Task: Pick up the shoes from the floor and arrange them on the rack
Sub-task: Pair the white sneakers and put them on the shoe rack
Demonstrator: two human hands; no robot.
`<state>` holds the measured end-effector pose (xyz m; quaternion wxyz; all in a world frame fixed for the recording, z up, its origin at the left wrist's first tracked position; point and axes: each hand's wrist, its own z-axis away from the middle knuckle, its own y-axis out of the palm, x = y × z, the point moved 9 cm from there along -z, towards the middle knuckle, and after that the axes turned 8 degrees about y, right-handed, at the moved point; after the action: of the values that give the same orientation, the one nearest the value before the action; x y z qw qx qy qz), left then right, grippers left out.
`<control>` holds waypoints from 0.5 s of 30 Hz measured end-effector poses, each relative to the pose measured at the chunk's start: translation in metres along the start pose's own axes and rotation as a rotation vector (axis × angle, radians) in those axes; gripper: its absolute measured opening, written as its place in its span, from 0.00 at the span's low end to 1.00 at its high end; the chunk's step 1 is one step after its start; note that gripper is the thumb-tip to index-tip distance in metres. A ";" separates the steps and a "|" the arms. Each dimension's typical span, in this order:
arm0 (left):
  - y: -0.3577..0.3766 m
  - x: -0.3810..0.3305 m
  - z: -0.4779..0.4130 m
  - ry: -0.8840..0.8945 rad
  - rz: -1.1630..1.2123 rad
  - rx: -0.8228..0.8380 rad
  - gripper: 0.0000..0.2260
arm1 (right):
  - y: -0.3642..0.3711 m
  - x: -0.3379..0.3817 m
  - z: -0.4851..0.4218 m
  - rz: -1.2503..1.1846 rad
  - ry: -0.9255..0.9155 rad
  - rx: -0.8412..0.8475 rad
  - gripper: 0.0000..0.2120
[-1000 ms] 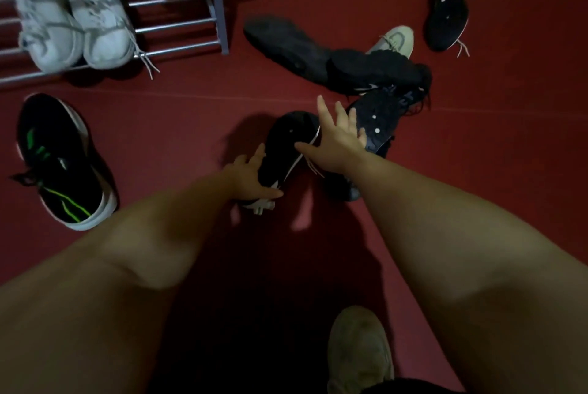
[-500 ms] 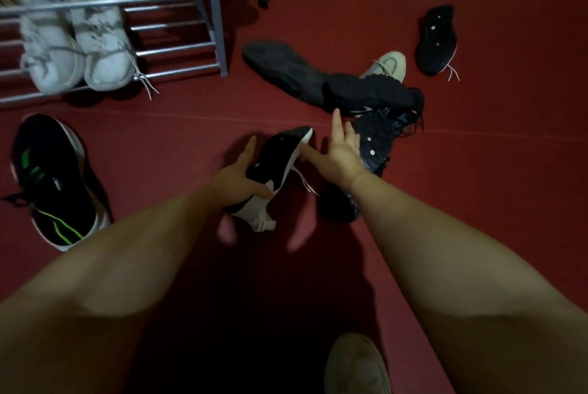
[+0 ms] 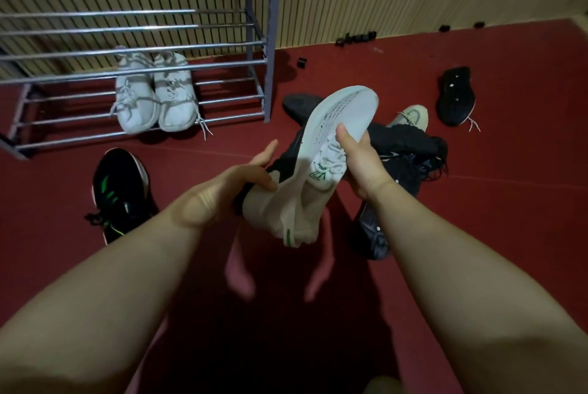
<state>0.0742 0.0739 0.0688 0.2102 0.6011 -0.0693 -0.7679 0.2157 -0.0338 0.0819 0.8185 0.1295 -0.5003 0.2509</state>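
White-soled shoe (image 3: 334, 120) is now hanging clear of the floor (image 3: 509, 218), lifted a moment ago; my left hand (image 3: 235, 180) is curling round its heel, my right hand (image 3: 362, 161) is pinching the sole, thumb on top. It's heading for the rack (image 3: 269, 43) next, I'd judge. White sneakers (image 3: 156, 91) are already taking the bottom shelf's right end; black shoes (image 3: 407, 142) are lying heaped behind.

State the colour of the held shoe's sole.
The shoe's sole is whitish with rows of small dark marks; head view.
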 end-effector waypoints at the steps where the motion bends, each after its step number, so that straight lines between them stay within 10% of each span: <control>1: -0.002 -0.003 0.001 0.010 -0.005 -0.008 0.42 | 0.002 0.005 0.002 0.036 -0.026 -0.025 0.36; 8: -0.002 -0.027 0.013 0.180 -0.817 0.143 0.48 | 0.023 0.022 0.009 0.251 -0.095 -0.043 0.43; 15: -0.006 -0.034 0.020 0.192 -0.954 0.087 0.49 | 0.035 0.020 0.020 0.230 -0.048 0.026 0.40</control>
<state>0.0604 0.0907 0.1025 -0.1849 0.6423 0.2014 -0.7160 0.1898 -0.0080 0.1075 0.7704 0.0876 -0.5280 0.3465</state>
